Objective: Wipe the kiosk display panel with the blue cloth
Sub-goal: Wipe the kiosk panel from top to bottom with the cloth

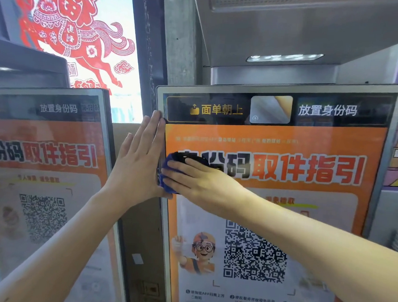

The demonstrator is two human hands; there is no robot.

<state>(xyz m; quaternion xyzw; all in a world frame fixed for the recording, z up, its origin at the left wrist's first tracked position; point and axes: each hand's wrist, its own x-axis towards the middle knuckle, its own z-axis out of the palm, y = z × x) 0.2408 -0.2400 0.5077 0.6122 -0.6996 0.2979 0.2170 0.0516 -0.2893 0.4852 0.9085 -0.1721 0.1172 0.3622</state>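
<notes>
I see the panel (282, 200) standing upright in front of me, with an orange poster on its screen, big red and black characters across the upper part, and a QR code (255, 253) lower down beside a cartoon figure (199, 253) in an orange helmet. My right hand (203, 176) lies flat on the screen near the panel's left edge, fingers straight and close together, and it presses the cloth (169, 170) against the glass. The cloth is blue and bunched; most of it is hidden under my fingers, and only its left part and a dark upper fold show, over the first black character. My left hand (140, 157) is wide and flat too, fingers straight and pointing up, and it rests against the left frame of the panel, touching the side edge just beside the cloth; it holds nothing. The two hands are very near each other, and I cannot tell if they touch. At the top of the panel there is a dark strip with yellow and white characters and a small camera window (271, 109) between them. To the left stands a second panel (50, 190) with the same kind of orange poster and its own QR code, apart from the first one. Behind it, a red paper-cut horse (71, 31) is on a bright window.
</notes>
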